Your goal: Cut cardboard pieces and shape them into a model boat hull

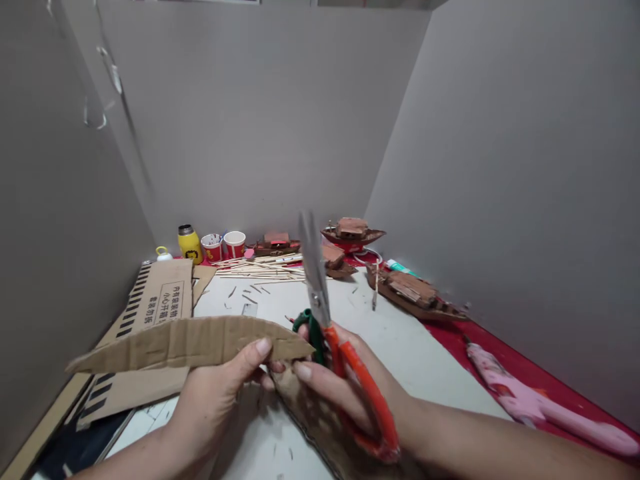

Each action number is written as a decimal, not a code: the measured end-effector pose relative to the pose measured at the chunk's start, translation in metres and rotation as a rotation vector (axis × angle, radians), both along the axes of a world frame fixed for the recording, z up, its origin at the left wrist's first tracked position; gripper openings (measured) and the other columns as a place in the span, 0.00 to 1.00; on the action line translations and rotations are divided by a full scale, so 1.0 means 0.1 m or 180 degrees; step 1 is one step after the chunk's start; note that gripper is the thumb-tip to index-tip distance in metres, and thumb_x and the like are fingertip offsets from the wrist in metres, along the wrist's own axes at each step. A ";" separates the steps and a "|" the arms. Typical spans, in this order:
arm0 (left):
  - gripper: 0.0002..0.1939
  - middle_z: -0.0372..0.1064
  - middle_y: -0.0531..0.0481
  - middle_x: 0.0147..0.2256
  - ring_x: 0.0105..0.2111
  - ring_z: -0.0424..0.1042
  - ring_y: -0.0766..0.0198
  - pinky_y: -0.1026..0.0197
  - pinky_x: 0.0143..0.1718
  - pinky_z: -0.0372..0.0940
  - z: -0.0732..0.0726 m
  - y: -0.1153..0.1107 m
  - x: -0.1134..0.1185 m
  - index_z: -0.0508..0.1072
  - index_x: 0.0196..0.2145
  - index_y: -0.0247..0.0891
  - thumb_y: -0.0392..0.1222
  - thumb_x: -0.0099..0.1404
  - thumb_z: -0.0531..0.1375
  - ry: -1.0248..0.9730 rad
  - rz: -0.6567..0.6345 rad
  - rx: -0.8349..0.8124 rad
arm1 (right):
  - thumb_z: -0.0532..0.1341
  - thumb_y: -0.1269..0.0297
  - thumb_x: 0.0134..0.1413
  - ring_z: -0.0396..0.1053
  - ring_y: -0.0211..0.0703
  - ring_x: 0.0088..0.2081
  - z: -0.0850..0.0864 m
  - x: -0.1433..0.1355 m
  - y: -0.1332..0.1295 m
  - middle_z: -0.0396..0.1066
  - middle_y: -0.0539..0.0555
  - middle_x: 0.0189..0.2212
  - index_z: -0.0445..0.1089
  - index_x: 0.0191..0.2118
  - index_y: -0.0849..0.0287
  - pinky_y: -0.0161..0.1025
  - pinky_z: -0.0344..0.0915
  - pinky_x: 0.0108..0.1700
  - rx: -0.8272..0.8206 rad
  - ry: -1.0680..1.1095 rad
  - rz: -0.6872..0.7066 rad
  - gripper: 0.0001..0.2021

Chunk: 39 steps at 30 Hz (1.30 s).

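A curved cardboard strip (200, 342) with pointed ends is pinched near its right part by my left hand (225, 387), thumb on top. My right hand (345, 387) has its fingers through the red handles of the scissors (317, 287), whose blades point up and look closed. The right thumb presses by the strip's right tip. A second cardboard piece (310, 413) hangs below both hands, partly hidden by them. Just behind the right hand shows a dark green handle (313, 330), mostly covered.
Flattened cardboard (165, 293) lies left. Wooden sticks (265, 268), paper cups (235, 245) and a yellow bottle (189, 245) stand at the back. Brown model boats (415, 293) sit back and right. A pink glue gun (530, 400) lies right.
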<state>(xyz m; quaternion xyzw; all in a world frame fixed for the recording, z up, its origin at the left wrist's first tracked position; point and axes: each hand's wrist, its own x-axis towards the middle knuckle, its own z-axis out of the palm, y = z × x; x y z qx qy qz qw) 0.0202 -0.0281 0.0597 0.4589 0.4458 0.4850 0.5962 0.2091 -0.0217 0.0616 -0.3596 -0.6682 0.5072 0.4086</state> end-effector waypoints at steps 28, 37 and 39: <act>0.25 0.59 0.54 0.16 0.21 0.60 0.66 0.63 0.28 0.57 0.19 0.04 -0.15 0.62 0.13 0.40 0.56 0.60 0.60 0.0734 0.0157 0.0325 | 0.51 0.48 0.58 0.71 0.47 0.30 0.23 0.44 -0.30 0.72 0.54 0.27 0.67 0.30 0.56 0.35 0.71 0.33 0.0662 -0.2420 0.0239 0.18; 0.26 0.59 0.53 0.15 0.20 0.60 0.66 0.63 0.27 0.57 0.25 0.03 -0.13 0.60 0.11 0.41 0.59 0.58 0.59 0.0887 0.0110 0.0306 | 0.52 0.52 0.58 0.71 0.46 0.27 0.30 0.43 -0.27 0.74 0.54 0.26 0.69 0.31 0.55 0.35 0.70 0.30 0.0753 -0.2401 0.0340 0.15; 0.26 0.59 0.53 0.15 0.20 0.59 0.66 0.63 0.25 0.56 0.23 0.04 -0.13 0.60 0.11 0.41 0.58 0.57 0.60 0.0919 0.0150 0.0292 | 0.52 0.52 0.58 0.72 0.46 0.28 0.29 0.43 -0.28 0.75 0.54 0.27 0.69 0.31 0.55 0.35 0.70 0.30 0.0792 -0.2436 0.0270 0.14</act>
